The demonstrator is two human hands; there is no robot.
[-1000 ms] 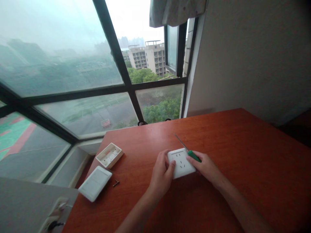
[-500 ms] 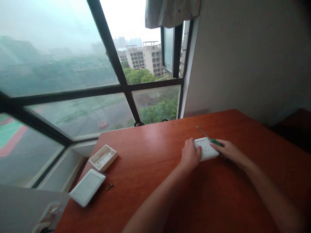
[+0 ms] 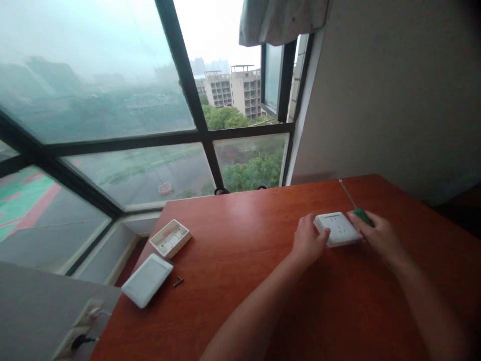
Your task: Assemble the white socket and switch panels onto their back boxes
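A white wall socket (image 3: 337, 229) with its slotted face up is at the right of the tabletop, very low over it or on it. My left hand (image 3: 308, 240) grips its left side, thumb at the near edge and fingers at the far corner. Beside its right edge, my right hand (image 3: 381, 238) is closed around the green handle of a screwdriver (image 3: 363, 216). The shaft points away from me, slightly left, toward the table's far edge. My right fingertips are at the socket's right edge; whether they touch it I cannot tell.
On the left of the red-brown table (image 3: 240, 235) lie an open white mounting box (image 3: 184, 242), a white cover plate (image 3: 148, 280) and small metal screws (image 3: 178, 282). A window frame (image 3: 158, 143) borders the far side. Wall outlets (image 3: 75, 338) with a black plug are at lower left.
The view has shifted, so everything sits further right. My right hand has moved right, off the socket's top, and the screwdriver points more straight away. My left hand stays on the socket.
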